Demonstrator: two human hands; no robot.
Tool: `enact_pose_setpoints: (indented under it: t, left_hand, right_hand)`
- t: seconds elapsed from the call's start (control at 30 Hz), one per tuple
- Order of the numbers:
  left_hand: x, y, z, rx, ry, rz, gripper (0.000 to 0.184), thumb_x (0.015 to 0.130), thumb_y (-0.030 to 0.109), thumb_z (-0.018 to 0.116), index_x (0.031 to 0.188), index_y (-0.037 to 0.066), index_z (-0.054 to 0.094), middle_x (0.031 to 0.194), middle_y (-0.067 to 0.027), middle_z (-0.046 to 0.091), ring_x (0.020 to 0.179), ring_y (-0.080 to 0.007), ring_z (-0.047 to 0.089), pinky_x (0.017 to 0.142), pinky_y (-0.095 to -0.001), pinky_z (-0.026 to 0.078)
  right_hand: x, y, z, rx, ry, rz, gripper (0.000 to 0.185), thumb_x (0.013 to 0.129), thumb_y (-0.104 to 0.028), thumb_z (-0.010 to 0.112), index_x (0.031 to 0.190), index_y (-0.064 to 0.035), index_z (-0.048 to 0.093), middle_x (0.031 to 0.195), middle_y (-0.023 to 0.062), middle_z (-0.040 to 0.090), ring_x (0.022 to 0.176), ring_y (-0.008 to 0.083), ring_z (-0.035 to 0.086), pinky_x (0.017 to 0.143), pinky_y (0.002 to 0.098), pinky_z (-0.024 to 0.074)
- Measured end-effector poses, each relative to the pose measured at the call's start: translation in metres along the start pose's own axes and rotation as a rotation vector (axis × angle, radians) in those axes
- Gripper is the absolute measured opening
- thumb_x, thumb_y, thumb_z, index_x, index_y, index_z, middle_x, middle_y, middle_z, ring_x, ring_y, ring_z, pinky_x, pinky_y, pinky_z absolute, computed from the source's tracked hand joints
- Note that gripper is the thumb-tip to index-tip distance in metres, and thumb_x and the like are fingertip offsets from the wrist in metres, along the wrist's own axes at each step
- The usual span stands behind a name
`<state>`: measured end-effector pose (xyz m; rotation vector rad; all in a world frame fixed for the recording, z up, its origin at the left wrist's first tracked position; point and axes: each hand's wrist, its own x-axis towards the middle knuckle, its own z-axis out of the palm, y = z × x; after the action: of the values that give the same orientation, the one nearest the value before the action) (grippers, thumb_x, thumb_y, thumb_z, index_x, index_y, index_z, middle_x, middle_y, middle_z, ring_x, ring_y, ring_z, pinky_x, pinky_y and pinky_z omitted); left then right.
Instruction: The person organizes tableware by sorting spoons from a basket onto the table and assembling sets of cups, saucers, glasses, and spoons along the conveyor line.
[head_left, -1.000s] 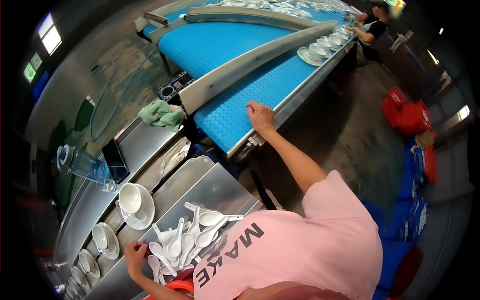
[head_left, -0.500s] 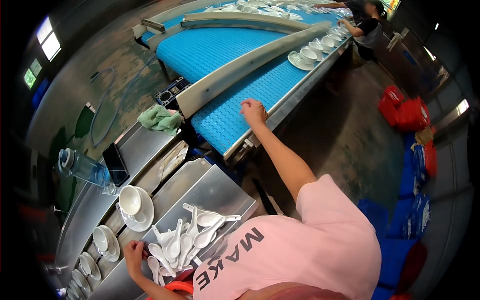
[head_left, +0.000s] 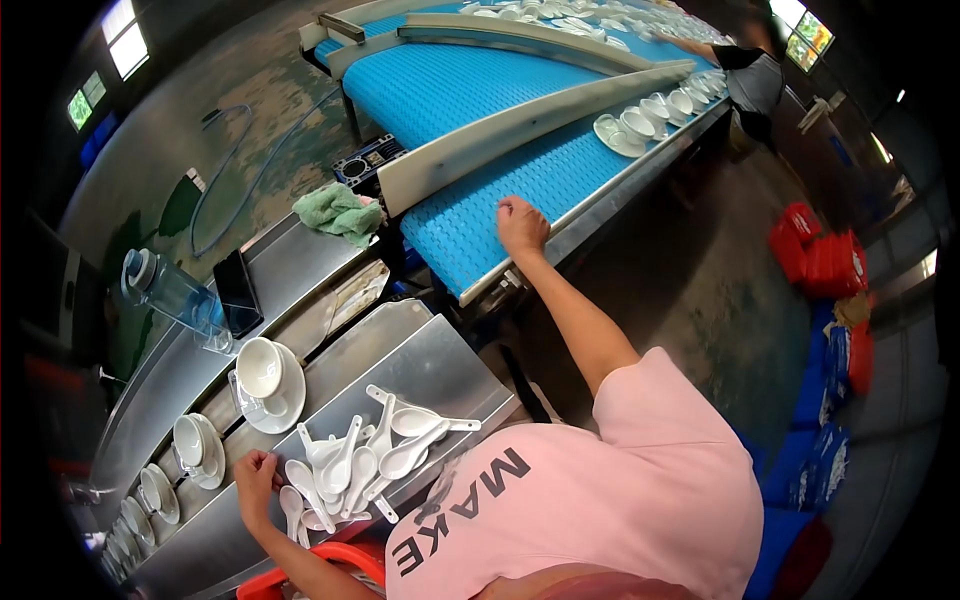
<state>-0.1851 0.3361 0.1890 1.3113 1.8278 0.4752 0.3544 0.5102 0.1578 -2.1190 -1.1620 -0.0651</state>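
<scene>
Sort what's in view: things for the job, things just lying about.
Likely for the job:
spoons beside the left hand
bowls
plates
blue belt by the right hand

Apparently lying about:
bottle
phone
green cloth

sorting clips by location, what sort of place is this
Probably a tableware sorting or packing workshop: a blue conveyor belt carries white dishes, and white spoons lie heaped on a metal counter.

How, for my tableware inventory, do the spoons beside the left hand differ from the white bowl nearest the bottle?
The spoons have long, slim handles, while the bowl is round with no handle visible. The spoons lie overlapping in a loose pile; the bowl sits open side up over a saucer. Both look white and glossy.
</scene>
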Motion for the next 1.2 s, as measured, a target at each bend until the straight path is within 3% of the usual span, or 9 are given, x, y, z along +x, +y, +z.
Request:
enact_pose_setpoints:
  t: [1.2]
  left_hand:
    - [0.0042,0.0015,-0.0031,-0.033,-0.022,-0.057,0.016,0.081,0.011,0.054,0.071,-0.001,0.055,0.05,-0.0059,0.054,0.04,-0.0099,0.048,0.037,-0.0222,0.037]
  right_hand:
    - [0.0006,0.0035,0.0043,0.006,-0.002,0.0,0.017,0.075,-0.023,0.051,0.078,-0.0165,0.066,0.076,0.0129,0.063,0.074,0.034,0.06,0.067,0.0411,0.0471]
